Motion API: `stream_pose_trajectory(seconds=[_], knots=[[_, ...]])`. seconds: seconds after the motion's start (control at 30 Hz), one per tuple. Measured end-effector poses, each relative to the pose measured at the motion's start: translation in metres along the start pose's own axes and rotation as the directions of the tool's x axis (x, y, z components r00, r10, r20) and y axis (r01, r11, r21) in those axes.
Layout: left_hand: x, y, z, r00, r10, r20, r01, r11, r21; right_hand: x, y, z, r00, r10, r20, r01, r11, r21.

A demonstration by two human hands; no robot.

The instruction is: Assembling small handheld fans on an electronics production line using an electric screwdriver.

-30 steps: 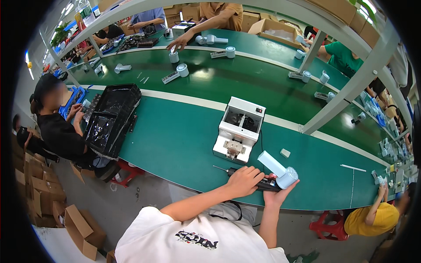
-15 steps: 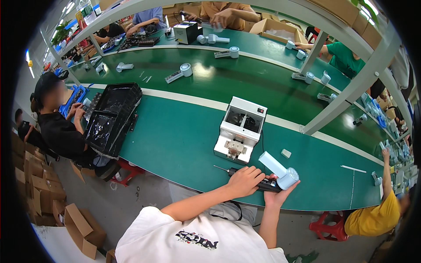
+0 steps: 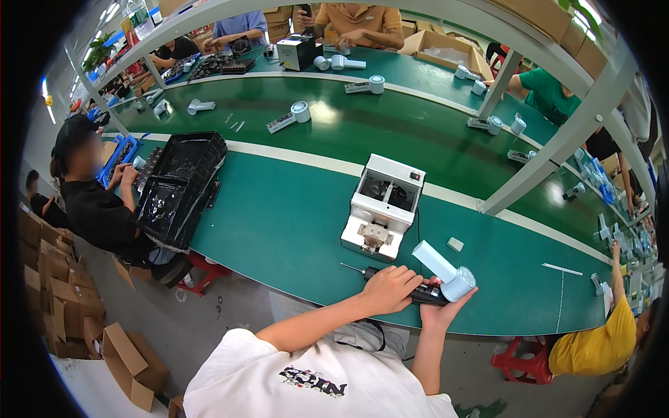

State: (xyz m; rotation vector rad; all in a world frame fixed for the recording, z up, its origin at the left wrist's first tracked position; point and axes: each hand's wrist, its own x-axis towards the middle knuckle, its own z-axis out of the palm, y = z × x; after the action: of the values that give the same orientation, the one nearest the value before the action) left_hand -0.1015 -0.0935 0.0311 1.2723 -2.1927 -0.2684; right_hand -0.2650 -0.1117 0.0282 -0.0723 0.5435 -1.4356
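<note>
My left hand (image 3: pixel 392 288) is closed around the black electric screwdriver (image 3: pixel 426 295), whose thin bit (image 3: pixel 352 267) points left over the table edge. In my right hand (image 3: pixel 440 313) rests a pale blue device (image 3: pixel 437 262) with a round head and a straight handle, tilted up to the left. My right fingers curl around its head, close to the screwdriver's rear end; whether they touch the screwdriver I cannot tell. Just beyond my hands stands a white screw feeder machine (image 3: pixel 382 207) with an open top. A small whitish block (image 3: pixel 455 244) lies to its right.
A black tray (image 3: pixel 182 182) sits at the left, beside a seated co-worker (image 3: pixel 97 188). Past the green table (image 3: pixel 279 216), a green belt (image 3: pixel 230 118) carries several pale blue devices (image 3: pixel 300 111). A white frame post (image 3: pixel 540 164) rises at the right. Other people work around the line.
Devices on the belt have shifted slightly to the right. Across the belt, the co-worker in orange has moved their hands and now holds a dark tool upright. My hands have stayed put.
</note>
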Motion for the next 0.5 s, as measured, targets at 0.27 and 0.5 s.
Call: stream_pose_trajectory(seconds=[0.27, 0.5], knots=[[0.009, 0.006, -0.01, 0.967, 0.1, -0.236, -0.085, 0.994, 0.073, 0.0, 0.0, -0.001, 1.0, -0.004, -0.01, 0.004, 1.0, 0.006], [0.003, 0.001, 0.001, 0.999, 0.01, -0.05, -0.008, 0.999, 0.053, 0.0, 0.0, -0.001, 1.0, -0.002, 0.0, 0.002, 1.0, -0.012]])
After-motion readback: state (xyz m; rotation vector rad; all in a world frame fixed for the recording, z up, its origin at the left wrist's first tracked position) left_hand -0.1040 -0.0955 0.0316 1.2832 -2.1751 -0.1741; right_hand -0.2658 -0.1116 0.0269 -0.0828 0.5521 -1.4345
